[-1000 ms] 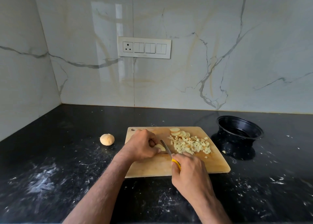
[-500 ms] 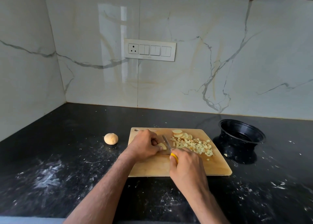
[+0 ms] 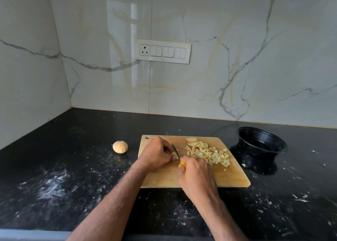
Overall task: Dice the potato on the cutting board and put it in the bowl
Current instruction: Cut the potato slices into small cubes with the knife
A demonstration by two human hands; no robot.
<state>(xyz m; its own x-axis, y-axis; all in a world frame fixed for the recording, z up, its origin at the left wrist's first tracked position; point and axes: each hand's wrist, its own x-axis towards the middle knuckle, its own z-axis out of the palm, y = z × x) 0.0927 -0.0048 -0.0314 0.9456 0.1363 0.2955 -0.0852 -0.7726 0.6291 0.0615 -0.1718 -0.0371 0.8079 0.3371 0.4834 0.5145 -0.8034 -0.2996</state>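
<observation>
Potato piece (image 3: 175, 155) sits on board (image 3: 200, 178), left of centre, pinned under curled fingers of left hand (image 3: 156, 154). Right hand (image 3: 197, 175) wraps tight round yellow handle of knife (image 3: 177, 154), blade on the piece. Dice heap (image 3: 213, 155) and slices (image 3: 196, 143) lie to the right on board. Black bowl (image 3: 262, 146) stands beside board's right edge. Whole potato (image 3: 120, 146) rests on counter (image 3: 73, 168), left.
</observation>
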